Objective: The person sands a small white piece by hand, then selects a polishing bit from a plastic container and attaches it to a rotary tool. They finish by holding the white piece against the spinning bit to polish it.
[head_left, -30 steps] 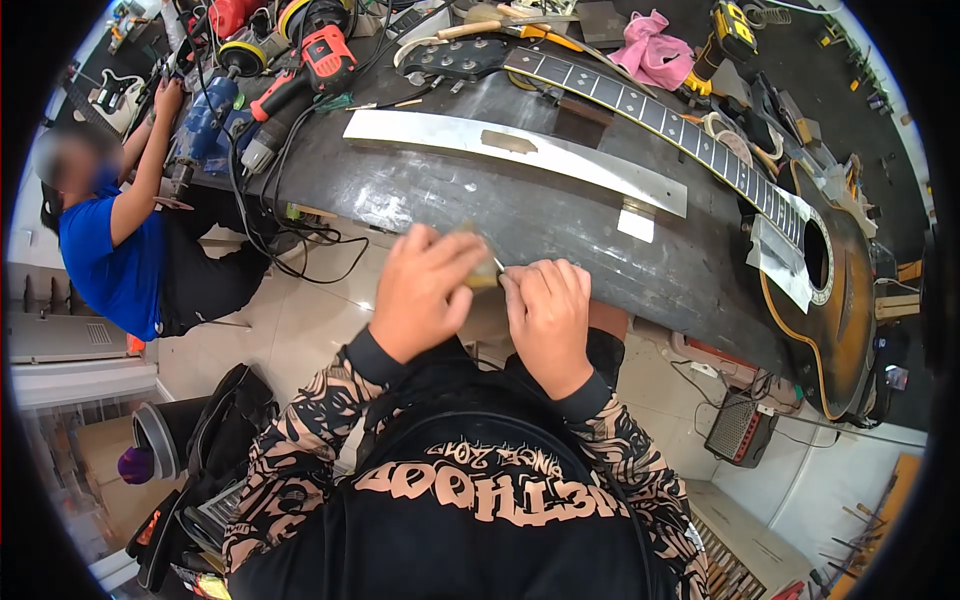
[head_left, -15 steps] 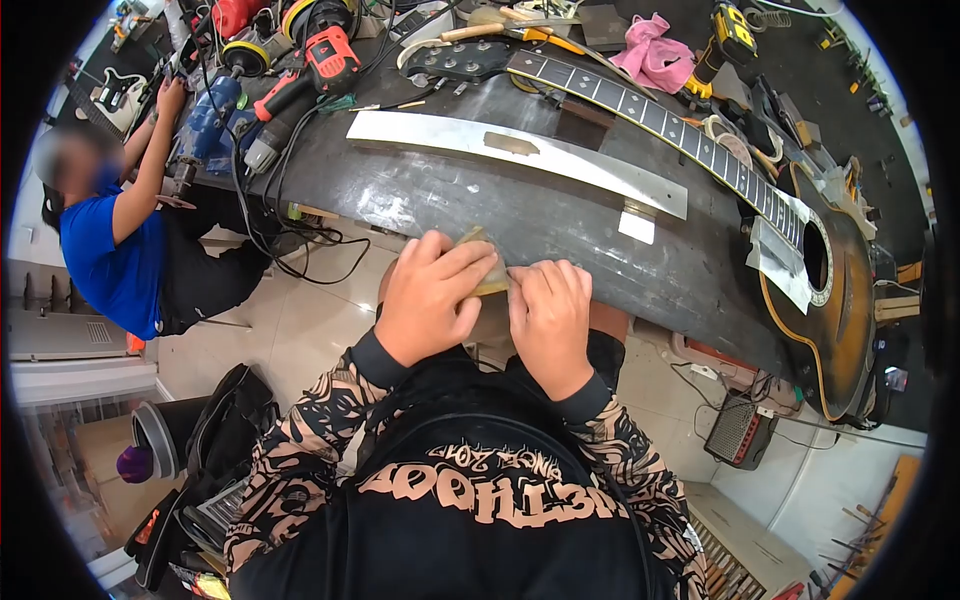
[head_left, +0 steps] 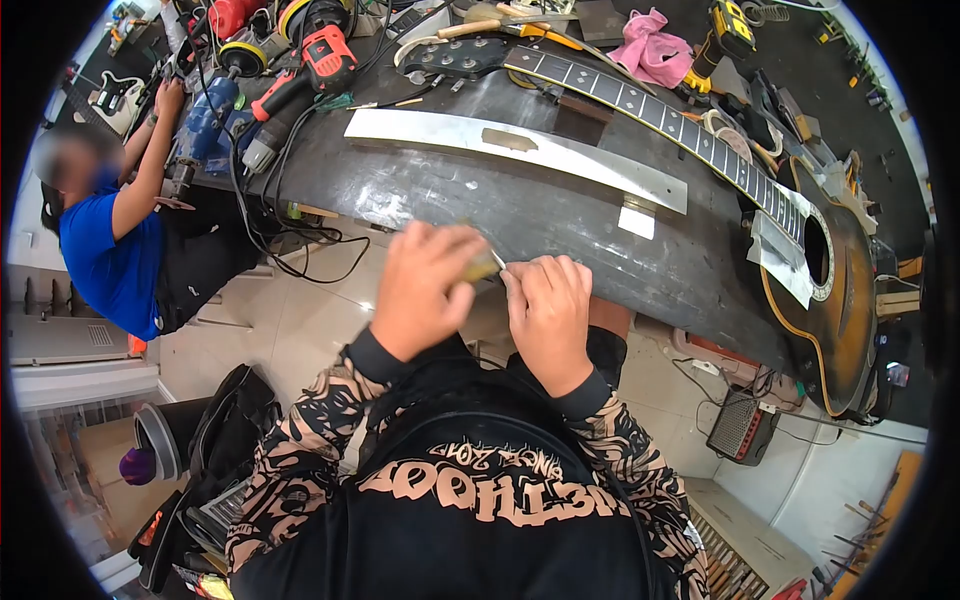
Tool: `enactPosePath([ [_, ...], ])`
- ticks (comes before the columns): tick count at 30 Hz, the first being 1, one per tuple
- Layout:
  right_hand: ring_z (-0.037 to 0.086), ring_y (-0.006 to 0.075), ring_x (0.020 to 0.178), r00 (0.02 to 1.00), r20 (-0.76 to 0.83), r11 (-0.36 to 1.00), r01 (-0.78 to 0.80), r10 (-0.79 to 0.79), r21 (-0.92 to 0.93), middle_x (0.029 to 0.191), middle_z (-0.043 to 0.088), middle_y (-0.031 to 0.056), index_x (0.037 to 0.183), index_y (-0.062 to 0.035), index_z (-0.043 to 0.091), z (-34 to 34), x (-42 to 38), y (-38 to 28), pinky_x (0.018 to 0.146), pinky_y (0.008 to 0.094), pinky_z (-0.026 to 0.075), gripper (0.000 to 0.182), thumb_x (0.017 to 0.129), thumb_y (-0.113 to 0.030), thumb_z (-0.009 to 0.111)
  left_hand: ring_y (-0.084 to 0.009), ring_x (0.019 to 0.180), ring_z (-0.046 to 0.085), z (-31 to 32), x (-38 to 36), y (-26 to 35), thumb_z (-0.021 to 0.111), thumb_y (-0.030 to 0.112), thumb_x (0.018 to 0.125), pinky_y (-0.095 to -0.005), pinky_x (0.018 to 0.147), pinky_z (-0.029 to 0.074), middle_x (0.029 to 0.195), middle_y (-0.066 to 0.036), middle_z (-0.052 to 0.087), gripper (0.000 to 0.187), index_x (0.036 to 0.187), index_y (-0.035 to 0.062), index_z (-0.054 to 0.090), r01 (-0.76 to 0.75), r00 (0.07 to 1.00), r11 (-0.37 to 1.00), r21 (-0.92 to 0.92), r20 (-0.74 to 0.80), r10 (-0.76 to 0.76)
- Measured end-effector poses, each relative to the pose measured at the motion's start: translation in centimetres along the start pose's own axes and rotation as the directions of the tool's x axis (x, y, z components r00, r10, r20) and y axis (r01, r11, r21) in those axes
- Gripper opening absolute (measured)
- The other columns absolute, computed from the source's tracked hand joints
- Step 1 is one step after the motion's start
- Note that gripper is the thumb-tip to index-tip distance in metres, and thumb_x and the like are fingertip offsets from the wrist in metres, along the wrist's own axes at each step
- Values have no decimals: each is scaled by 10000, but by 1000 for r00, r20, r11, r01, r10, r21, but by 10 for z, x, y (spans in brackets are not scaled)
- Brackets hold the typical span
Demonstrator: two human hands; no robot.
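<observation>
My left hand [head_left: 422, 285], somewhat blurred, is closed on a yellowish sheet [head_left: 482, 264], whose edge shows beside the fingers. Pinched in my right hand [head_left: 547, 305] is a thin metal piece [head_left: 498, 260] that points up and left toward the sheet. Both hands are close together at the near edge of the dark worktable [head_left: 400, 195]. Beyond them lies a long silvery metal beam [head_left: 590, 168] with a cutout. A small white rectangle [head_left: 637, 221] is by its right part.
An acoustic guitar [head_left: 845, 300] lies along the right side, its neck reaching to the back. Red and blue power tools [head_left: 328, 60] and cables are at the back left. A pink cloth [head_left: 650, 48] and yellow drill [head_left: 730, 35] are behind. A co-worker in blue [head_left: 115, 250] is left.
My left hand has shifted slightly left and up with the yellowish sheet, and more of the thin metal piece shows. My right hand has barely moved.
</observation>
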State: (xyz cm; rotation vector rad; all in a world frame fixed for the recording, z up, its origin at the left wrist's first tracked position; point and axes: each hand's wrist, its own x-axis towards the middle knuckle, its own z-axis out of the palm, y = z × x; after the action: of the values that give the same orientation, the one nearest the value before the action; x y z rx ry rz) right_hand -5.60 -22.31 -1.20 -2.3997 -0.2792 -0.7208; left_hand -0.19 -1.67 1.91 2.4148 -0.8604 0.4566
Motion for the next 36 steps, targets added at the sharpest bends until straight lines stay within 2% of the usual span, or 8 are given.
enactPosePath([
  [7, 658, 310, 988, 1000, 1, 1000, 3, -3, -10, 1016, 674, 70, 1126, -79, 759, 2, -3, 3, 981, 493, 486, 161, 994, -75, 852, -344, 1110, 640, 3, -2, 2, 742, 93, 825, -484, 1000, 539, 1387, -35, 790, 492, 1308, 86, 837, 12, 999, 999, -44, 35, -10],
  [9, 660, 310, 995, 1000, -4, 999, 19, -19, -33, 1034, 675, 67, 1145, -83, 754, 4, -5, 4, 994, 492, 488, 183, 990, -72, 852, -343, 1108, 642, 1, -4, 2, 739, 85, 830, -480, 991, 538, 1399, -32, 791, 483, 1302, 93, 842, -75, 994, 997, -31, 80, 77],
  [13, 661, 312, 1005, 1000, -17, 999, 16, -16, -32, 1041, 673, 65, 1158, -83, 750, 1, -4, 0, 1009, 492, 491, 205, 983, -67, 855, -331, 1106, 646, -7, 7, -24, 731, 63, 834, -482, 1022, 544, 1375, -20, 804, 475, 1294, 84, 845, 6, 999, 999, 50, -49, -4],
  [18, 664, 309, 1011, 1000, -5, 1000, 19, -19, -13, 1041, 671, 68, 1165, -80, 750, 0, -4, 0, 1018, 495, 496, 223, 974, -53, 862, -331, 1109, 652, -5, 6, -16, 731, 73, 839, -476, 1024, 549, 1377, -16, 810, 475, 1299, 83, 850, 19, 999, 1000, 24, -51, -18],
  [20, 664, 309, 1008, 1000, 13, 1000, 17, -17, -14, 1041, 672, 70, 1160, -78, 751, -3, -5, 2, 1016, 495, 496, 220, 972, -50, 862, -363, 1076, 650, -1, 1, -1, 703, 38, 809, -483, 1016, 560, 1386, -58, 824, 524, 1308, 77, 861, -71, 996, 996, -52, 40, 73],
  [29, 659, 318, 985, 999, 31, 999, 37, -36, -33, 1013, 659, 76, 1081, -71, 742, -1, -4, 3, 1004, 491, 504, 154, 982, -62, 860, -356, 1064, 654, 4, -1, -5, 729, 61, 802, -478, 998, 560, 1391, -50, 829, 540, 1327, 87, 851, -126, 986, 986, -105, 95, 136],
  [32, 656, 316, 979, 999, 21, 998, 42, -41, -44, 1005, 654, 75, 1059, -72, 738, -1, -5, 1, 1001, 492, 507, 138, 986, -68, 855, -328, 1076, 655, -5, 13, -29, 739, 89, 807, -486, 992, 547, 1365, -27, 821, 481, 1275, 80, 848, -40, 999, 998, 52, -35, 42],
  [36, 658, 315, 980, 999, 19, 998, 47, -46, -39, 1001, 651, 74, 1036, -71, 725, -2, -2, -1, 1000, 493, 509, 125, 994, -70, 842, -352, 1077, 655, -5, 11, -16, 737, 75, 799, -477, 998, 553, 1373, -48, 833, 518, 1303, 75, 859, -64, 998, 998, -8, -17, 64],
])
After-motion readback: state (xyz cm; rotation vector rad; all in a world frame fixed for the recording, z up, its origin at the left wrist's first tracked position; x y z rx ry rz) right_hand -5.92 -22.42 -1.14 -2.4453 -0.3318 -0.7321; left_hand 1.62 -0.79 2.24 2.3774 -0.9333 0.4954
